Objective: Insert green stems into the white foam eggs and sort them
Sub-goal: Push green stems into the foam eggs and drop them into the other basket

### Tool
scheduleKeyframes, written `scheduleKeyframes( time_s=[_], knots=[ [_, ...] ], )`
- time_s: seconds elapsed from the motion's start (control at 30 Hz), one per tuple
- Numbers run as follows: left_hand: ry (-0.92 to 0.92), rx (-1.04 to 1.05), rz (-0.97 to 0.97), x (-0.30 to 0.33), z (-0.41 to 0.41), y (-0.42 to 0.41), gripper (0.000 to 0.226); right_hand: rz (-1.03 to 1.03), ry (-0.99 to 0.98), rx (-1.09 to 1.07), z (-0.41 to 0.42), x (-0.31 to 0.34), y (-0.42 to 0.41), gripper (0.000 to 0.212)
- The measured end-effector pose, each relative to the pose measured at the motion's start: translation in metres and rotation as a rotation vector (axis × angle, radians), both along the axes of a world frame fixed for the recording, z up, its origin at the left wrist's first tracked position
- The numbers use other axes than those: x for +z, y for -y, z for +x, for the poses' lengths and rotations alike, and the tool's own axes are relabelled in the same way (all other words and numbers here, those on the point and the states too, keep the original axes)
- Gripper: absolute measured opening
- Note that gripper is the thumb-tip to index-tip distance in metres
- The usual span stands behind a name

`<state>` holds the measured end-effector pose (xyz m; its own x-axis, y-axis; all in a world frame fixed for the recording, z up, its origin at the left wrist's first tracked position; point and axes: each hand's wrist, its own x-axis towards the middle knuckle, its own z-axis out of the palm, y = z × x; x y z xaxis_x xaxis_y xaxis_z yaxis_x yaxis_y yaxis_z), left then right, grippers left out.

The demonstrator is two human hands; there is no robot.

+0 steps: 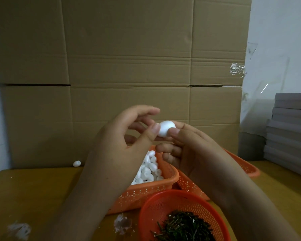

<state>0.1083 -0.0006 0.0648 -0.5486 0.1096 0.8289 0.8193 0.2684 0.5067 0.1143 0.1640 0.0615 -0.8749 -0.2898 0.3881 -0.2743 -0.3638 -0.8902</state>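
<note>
Foam egg pinched between left hand thumb and right hand fingertips, up above egg basket. No stem visible in it yet. Long axis approx horizontal; pointed end can't tell. Basket full of bare eggs, so lots left. Green stems in round basket nearer than egg basket; third basket to right, contents hidden.

The bowl of stems sits in front on the table, the basket of eggs behind it, another basket to the right, one egg far left.
</note>
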Motion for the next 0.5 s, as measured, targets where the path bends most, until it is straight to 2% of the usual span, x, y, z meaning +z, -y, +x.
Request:
scheduleKeyframes(
  time_s=[0.1,0.3,0.4,0.5],
  knots=[
    [0.003,0.003,0.037,0.000,0.001,0.000,0.008,0.024,-0.011,0.028,0.001,-0.001,0.000,0.043],
    [-0.010,-0.023,-0.055,0.001,0.003,0.001,0.020,0.139,-0.051,0.056,0.006,-0.001,0.003,0.031],
    [0.043,-0.040,-0.177,-0.002,0.001,0.001,0.042,0.162,-0.059,0.080,0.009,-0.001,0.005,0.032],
    [0.120,-0.122,-0.282,-0.005,0.002,-0.002,0.057,0.128,-0.055,0.101,0.010,-0.001,0.007,0.024]
  ],
)
